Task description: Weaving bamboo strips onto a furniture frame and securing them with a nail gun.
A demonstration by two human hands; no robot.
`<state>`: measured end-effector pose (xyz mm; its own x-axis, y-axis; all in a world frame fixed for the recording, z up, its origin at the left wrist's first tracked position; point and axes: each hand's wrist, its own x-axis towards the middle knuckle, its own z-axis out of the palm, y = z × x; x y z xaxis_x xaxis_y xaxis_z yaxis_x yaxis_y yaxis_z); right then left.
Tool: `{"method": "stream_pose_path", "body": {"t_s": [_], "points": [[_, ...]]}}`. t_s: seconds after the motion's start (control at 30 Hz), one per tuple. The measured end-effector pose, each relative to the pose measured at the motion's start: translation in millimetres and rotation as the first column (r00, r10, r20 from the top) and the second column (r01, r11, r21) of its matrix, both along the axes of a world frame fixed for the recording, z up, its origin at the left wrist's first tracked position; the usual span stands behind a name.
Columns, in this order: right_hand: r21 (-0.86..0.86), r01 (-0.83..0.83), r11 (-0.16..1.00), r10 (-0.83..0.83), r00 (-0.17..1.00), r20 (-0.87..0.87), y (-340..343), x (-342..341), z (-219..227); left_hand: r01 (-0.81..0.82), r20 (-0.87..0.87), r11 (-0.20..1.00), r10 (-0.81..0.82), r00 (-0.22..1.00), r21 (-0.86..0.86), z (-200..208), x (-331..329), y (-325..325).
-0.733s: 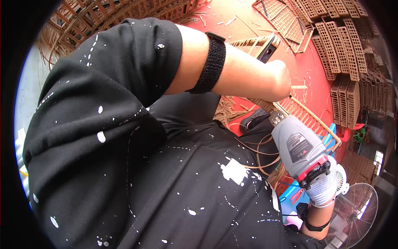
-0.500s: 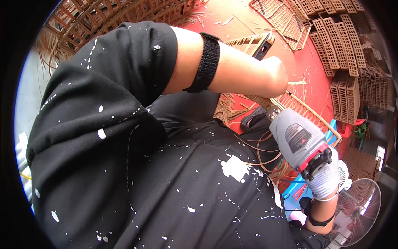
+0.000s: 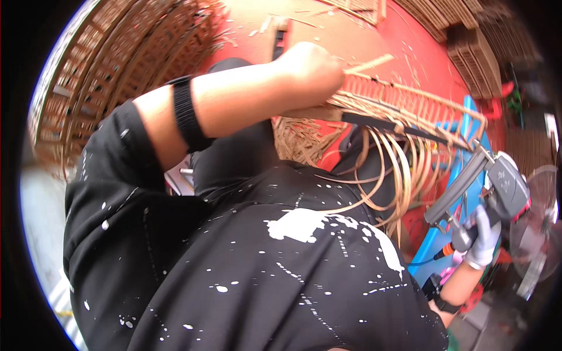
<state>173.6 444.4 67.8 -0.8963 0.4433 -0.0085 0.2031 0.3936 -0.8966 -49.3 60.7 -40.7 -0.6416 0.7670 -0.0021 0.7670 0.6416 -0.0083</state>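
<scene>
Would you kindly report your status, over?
Left hand at woven frame, fingers hidden. Right hand holds grey power tool. Loose strips loop below frame.

A workshop, as shown by the power tool [image 3: 508, 182] at the right end of the slatted frame [image 3: 364, 106], offcuts [image 3: 301, 140] beside the frame, and stacked lattice panels [image 3: 473, 63] beyond it.

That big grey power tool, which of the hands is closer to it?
Right: the gloved right hand is gripping the grey power tool. The left hand is apart from it, farther left, by the other end of the slatted frame.
</scene>
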Motion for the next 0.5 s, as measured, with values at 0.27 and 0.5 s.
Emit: {"method": "stream_pose_path", "body": {"t_s": [0.27, 0.5], "points": [[-0.729, 0.438, 0.526, -0.620, 0.784, 0.024, 186.4, 129.3, -112.7, 0.023, -0.071, 0.999, -0.025, 0.997, -0.037, -20.7, -13.4, 3.5], [-0.844, 0.459, 0.277, -0.822, 0.568, 0.039, 217.8, 195.3, -170.2, -0.005, -0.076, 0.999, 0.001, 0.997, -0.050, -10.4, -6.2, 17.6]]}}
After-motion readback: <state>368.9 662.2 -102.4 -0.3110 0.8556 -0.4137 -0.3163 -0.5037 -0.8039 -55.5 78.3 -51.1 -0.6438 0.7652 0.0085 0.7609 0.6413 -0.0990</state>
